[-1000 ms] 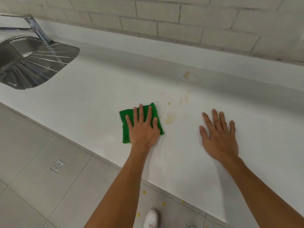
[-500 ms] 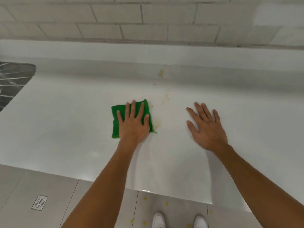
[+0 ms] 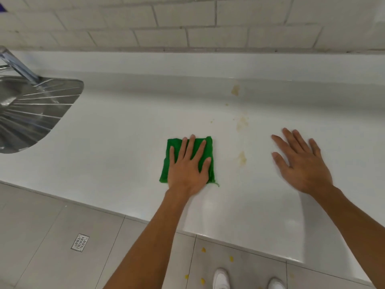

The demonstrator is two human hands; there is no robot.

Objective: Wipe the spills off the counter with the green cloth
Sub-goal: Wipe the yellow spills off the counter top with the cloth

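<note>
A folded green cloth [image 3: 174, 151] lies flat on the white counter [image 3: 116, 147]. My left hand [image 3: 188, 167] presses on it, palm down, fingers spread. Yellowish spills mark the counter to the cloth's right: one smear [image 3: 242, 158] close by, another smear [image 3: 241, 123] farther back, and a blot [image 3: 235, 90] on the low back ledge. My right hand [image 3: 300, 161] rests flat on the counter right of the spills, fingers apart, holding nothing.
A steel sink with a ribbed drainer [image 3: 35, 113] and a tap [image 3: 18, 67] sit at the far left. A tiled wall [image 3: 187, 21] rises behind. Below the counter's front edge are grey floor tiles, a floor drain [image 3: 80, 242], yellow crumbs [image 3: 203, 250] and white shoes [image 3: 221, 279].
The cloth under my left hand has slid left, away from the nearest smear, which now shows uncovered. The view has swung left, bringing the sink back in. My right hand stays flat.
</note>
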